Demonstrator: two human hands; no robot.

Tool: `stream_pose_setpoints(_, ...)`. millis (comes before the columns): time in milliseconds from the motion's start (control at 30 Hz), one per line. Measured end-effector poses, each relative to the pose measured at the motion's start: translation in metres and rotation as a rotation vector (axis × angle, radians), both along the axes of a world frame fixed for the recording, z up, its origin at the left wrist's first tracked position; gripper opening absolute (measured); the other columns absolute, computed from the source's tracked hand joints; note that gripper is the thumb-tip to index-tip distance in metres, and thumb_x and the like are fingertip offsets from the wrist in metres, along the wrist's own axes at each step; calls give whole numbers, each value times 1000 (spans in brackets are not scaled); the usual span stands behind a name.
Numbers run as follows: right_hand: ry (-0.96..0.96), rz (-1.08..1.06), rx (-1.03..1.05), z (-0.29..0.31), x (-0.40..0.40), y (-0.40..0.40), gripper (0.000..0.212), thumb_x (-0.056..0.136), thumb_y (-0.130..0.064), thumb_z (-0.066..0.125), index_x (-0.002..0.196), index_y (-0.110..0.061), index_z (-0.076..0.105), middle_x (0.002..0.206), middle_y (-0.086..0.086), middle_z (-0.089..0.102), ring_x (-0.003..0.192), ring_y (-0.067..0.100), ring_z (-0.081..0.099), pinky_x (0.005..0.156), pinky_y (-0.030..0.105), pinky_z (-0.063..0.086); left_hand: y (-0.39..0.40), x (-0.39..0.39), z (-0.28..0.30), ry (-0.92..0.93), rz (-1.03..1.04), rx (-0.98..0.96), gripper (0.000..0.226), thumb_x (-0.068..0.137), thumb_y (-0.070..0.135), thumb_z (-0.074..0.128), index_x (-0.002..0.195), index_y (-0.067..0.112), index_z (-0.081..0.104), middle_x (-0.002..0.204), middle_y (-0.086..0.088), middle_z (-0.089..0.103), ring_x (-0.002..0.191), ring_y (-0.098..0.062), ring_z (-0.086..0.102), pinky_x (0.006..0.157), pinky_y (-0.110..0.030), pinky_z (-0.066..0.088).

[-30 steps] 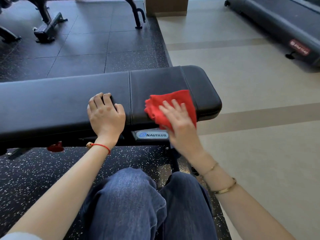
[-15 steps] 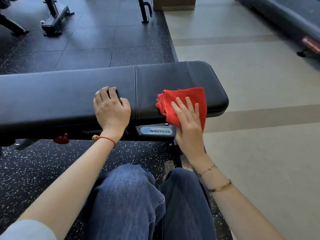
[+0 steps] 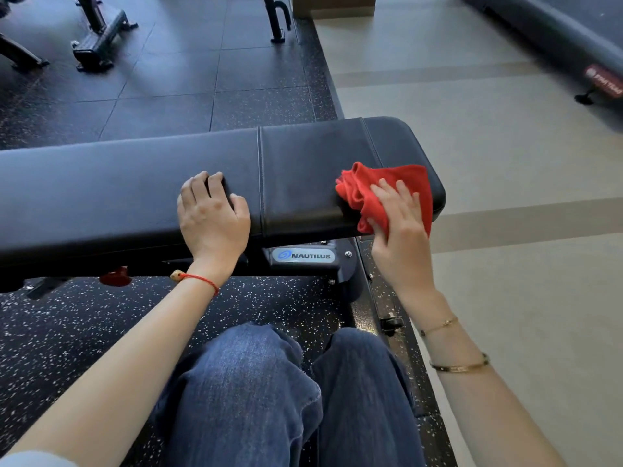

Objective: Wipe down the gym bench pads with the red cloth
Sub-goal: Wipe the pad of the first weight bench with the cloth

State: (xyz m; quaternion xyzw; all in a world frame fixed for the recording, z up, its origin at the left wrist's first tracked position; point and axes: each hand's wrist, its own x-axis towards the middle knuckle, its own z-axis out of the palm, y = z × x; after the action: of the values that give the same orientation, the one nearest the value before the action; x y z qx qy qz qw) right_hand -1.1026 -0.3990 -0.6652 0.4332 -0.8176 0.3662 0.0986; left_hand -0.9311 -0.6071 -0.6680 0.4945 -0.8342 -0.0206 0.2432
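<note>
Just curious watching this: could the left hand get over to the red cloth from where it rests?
Probably yes. The left hand rests on the long pad, and only bare seat pad lies between it and the red cloth. The right hand already presses on the cloth, though.

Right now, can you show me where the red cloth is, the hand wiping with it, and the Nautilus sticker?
red cloth (image 3: 406, 178): head view, its bare upper part above the fingers.
right hand (image 3: 401, 227): head view, the back of the hand.
Nautilus sticker (image 3: 303, 255): head view, the middle of the label.
</note>
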Motion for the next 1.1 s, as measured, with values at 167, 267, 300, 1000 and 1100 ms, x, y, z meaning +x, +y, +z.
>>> stream_pose_setpoints(167, -188, -123, 108, 37, -38, -26, 36, 90, -17, 57, 125, -13, 57, 128, 14, 59, 123, 36, 46, 113, 39, 25, -1, 0, -1, -4, -4, 6, 46, 94, 25, 43, 136, 6, 49, 143, -15, 46, 135, -34, 37, 114, -46, 28)
stream_pose_setpoints(267, -222, -122, 254, 53, -69, -48, 29, 90, -24, 55, 118, -16, 60, 120, 16, 63, 111, 40, 54, 100, 42, 40, 0, 0, -2, 10, 1, 4, 46, 94, 25, 44, 136, 6, 50, 143, -15, 47, 135, -34, 38, 114, -47, 28)
stream_pose_setpoints(300, -228, -110, 279, 56, -78, -57, 31, 91, -25, 54, 119, -16, 60, 119, 16, 63, 111, 39, 55, 98, 41, 42, -1, 1, -2, 12, 4, 1, 47, 94, 26, 43, 136, 6, 50, 143, -15, 47, 135, -34, 38, 114, -47, 28)
stream_pose_setpoints(1000, 73, 523, 476, 56, -6, -156, 50, 83, -31, 64, 132, -29, 52, 141, 3, 52, 129, 25, 47, 109, 35, 34, 1, -3, 0, -19, 40, -34, 48, 88, 31, 41, 129, 9, 54, 135, -15, 52, 128, -35, 43, 109, -49, 32)
stream_pose_setpoints(1100, 73, 549, 406, 51, -5, -139, 52, 85, -32, 65, 134, -25, 51, 143, 1, 50, 133, 21, 42, 111, 30, 29, 0, -1, 0, 10, 30, -37, 47, 87, 31, 41, 126, 9, 55, 133, -14, 53, 126, -35, 44, 107, -49, 33)
